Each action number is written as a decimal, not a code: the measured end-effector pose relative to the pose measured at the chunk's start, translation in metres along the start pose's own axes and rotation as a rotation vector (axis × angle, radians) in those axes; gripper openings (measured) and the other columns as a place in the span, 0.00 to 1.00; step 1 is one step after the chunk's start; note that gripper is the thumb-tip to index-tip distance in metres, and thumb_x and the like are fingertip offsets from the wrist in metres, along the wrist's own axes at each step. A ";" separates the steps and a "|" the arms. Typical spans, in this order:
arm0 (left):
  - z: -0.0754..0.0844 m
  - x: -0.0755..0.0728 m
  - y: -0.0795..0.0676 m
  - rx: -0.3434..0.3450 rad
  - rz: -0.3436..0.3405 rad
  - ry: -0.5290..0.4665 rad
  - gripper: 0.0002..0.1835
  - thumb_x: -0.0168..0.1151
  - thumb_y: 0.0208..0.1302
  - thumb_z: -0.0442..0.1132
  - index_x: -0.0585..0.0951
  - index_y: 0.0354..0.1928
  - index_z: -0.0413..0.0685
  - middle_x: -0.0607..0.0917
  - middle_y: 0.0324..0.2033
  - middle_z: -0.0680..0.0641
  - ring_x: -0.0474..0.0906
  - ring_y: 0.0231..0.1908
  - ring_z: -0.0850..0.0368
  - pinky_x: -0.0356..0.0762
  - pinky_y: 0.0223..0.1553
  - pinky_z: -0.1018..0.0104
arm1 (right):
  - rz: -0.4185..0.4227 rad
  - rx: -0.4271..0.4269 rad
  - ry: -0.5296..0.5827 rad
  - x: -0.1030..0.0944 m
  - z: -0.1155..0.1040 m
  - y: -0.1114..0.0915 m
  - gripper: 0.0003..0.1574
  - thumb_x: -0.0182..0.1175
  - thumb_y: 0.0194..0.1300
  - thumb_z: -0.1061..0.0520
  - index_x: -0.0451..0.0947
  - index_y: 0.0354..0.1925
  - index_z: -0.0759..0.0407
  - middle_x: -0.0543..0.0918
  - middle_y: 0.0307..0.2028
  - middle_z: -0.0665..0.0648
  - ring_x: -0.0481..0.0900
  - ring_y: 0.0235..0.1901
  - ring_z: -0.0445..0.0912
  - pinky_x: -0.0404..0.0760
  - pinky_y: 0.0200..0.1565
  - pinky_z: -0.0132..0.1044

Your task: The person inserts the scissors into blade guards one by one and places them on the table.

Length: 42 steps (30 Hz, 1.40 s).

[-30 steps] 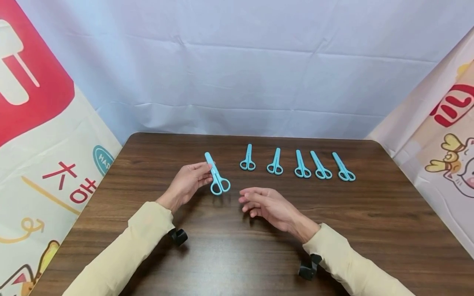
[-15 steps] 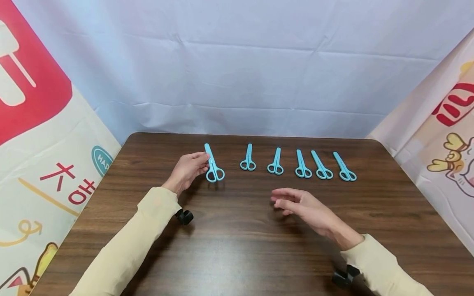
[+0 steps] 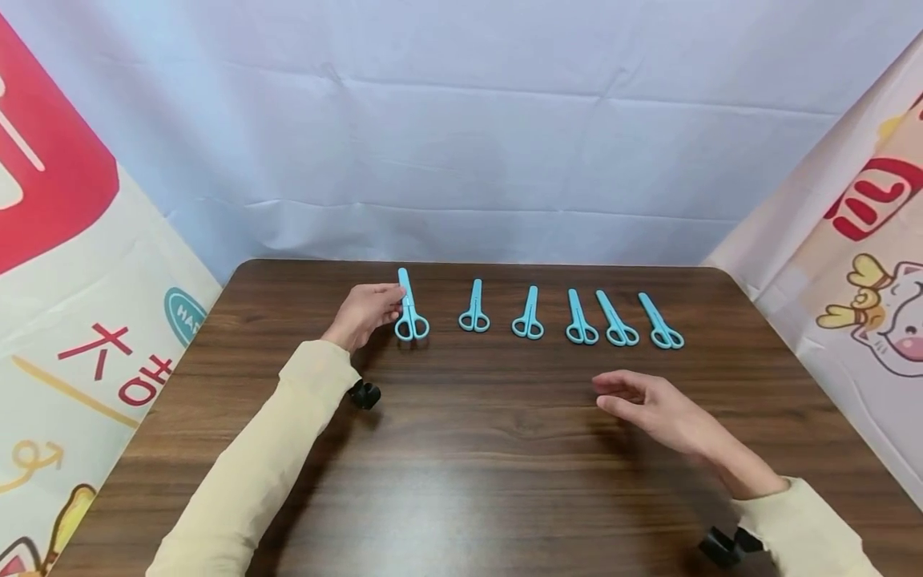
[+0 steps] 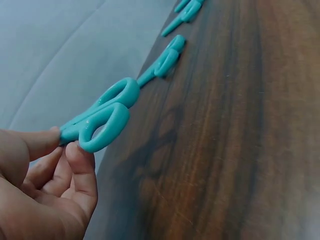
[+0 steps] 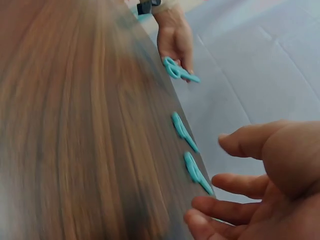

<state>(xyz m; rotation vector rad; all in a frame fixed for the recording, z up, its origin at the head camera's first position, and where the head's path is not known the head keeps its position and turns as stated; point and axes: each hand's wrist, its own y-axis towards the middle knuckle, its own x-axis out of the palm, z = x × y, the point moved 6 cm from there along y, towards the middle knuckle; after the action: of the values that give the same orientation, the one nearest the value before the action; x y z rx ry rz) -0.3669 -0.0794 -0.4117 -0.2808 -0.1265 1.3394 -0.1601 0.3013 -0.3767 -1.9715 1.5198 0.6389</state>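
Note:
My left hand [image 3: 363, 312] pinches a pair of light blue scissors [image 3: 409, 306] by the blade end, between thumb and fingers. Their finger loops point toward me, the tip toward the back edge. In the left wrist view, these scissors [image 4: 119, 120] are raised over the table, with their shadow below. My right hand [image 3: 667, 413] hovers at the right over the table, holding nothing, its fingers loosely bent. Several matching scissors lie in a row to the right of the held pair; the nearest of them [image 3: 475, 303] has its loops toward me as well.
The rest of the row runs rightward along the back of the dark wooden table [image 3: 461, 433], ending with slanted scissors [image 3: 654, 315]. A pale cloth [image 3: 461, 144] hangs behind the back edge. Printed banners [image 3: 876, 264] stand at both sides.
My left hand has carried the scissors away from me toward the table's back edge, turning them straighter, in line with the row. My right hand has drawn off to the right.

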 end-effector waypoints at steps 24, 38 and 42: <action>0.001 0.010 0.032 0.015 0.076 0.267 0.20 0.58 0.79 0.41 0.80 0.65 0.39 0.82 0.54 0.38 0.82 0.50 0.47 0.79 0.54 0.57 | 0.008 0.022 -0.163 -0.023 0.032 -0.017 0.25 0.61 0.77 0.52 0.78 0.61 0.68 0.85 0.53 0.60 0.82 0.52 0.51 0.81 0.43 0.33; 0.000 0.012 0.040 0.058 0.172 0.450 0.17 0.62 0.76 0.39 0.84 0.60 0.38 0.87 0.48 0.38 0.85 0.48 0.47 0.81 0.47 0.57 | 0.089 0.046 -0.253 -0.034 0.033 -0.019 0.27 0.62 0.77 0.48 0.78 0.62 0.66 0.85 0.53 0.63 0.83 0.50 0.56 0.82 0.42 0.41; -0.002 0.013 0.039 0.042 0.181 0.437 0.17 0.61 0.77 0.39 0.83 0.61 0.39 0.86 0.47 0.39 0.84 0.46 0.48 0.81 0.44 0.60 | 0.089 0.050 -0.259 -0.033 0.035 -0.020 0.27 0.62 0.76 0.48 0.78 0.62 0.65 0.85 0.54 0.62 0.83 0.51 0.55 0.82 0.42 0.38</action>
<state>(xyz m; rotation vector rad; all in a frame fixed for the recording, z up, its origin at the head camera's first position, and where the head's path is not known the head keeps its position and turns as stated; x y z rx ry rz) -0.3997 -0.0592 -0.4249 -0.5522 0.2999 1.4268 -0.1497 0.3520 -0.3768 -1.7169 1.4541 0.8496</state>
